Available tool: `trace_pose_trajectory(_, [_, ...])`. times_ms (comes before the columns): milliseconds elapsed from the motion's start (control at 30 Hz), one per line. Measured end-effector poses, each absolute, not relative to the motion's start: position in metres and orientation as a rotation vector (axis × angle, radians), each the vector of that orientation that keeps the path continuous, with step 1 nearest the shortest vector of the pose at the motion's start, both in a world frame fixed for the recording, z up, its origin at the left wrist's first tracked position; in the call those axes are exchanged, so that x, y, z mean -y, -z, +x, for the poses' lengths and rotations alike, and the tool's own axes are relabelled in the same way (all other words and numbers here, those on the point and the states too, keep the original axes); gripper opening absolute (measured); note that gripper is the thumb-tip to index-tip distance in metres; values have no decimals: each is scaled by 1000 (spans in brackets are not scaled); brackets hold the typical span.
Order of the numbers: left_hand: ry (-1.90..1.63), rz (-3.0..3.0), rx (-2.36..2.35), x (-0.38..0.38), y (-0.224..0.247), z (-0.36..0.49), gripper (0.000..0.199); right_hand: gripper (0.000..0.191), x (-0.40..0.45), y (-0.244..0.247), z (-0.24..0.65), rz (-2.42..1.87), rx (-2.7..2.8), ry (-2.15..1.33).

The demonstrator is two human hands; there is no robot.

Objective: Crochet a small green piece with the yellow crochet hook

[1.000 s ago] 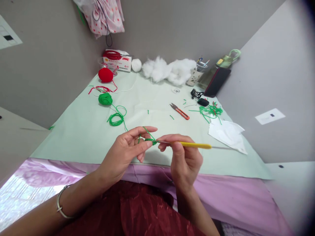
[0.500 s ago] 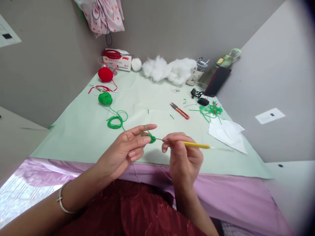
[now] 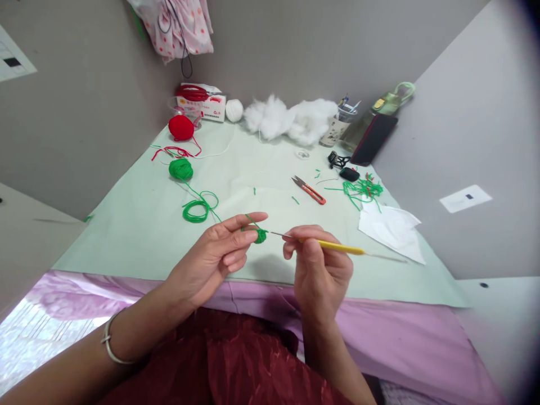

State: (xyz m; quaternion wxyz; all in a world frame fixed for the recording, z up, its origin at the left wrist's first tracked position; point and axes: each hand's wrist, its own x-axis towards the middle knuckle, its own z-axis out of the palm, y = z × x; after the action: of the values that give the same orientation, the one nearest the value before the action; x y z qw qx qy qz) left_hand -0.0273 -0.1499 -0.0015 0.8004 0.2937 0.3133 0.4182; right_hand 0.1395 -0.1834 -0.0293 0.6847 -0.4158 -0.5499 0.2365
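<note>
Above the table (image 3: 126, 230), hands (image 3: 323, 273) grip green crochet (image 3: 262, 236) and a sideways yellow hook (image 3: 340, 246), one tip leftward.

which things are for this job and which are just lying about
In use:
small green piece, in the left hand
yellow-handled tool, in the right hand
green yarn ball, its strand reaching the left hand

Apparently idle:
red yarn ball
orange snips
green bottle
</note>
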Motion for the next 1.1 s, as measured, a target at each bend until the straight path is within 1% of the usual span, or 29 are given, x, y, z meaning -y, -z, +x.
trace_pose_trajectory(167, [-928,793,-745,155,3,-24,26,14,180,29,138,-939,1251,-666])
trace_pose_trajectory(400, [-941,852,-770,156,4,-26,22,22,182,28,141,-891,1147,-795])
trace_pose_trajectory(600, [-976,893,-809,157,4,-27,24,21,189,26,139,-952,1263,-636])
trace_pose_trajectory(733, [-934,874,-789,158,4,-26,31,21,188,27,138,-914,1174,-731])
trace_pose_trajectory(800, [-924,863,-781,158,4,-24,32,19,186,27,136,-902,1179,-715])
trace_pose_trajectory(1000, [-861,783,-724,157,5,-22,20,20,187,24,134,-1016,1282,-444])
trace_pose_trajectory(1100, [-842,744,-707,156,6,-23,17,20,187,24,136,-1018,1248,-478])
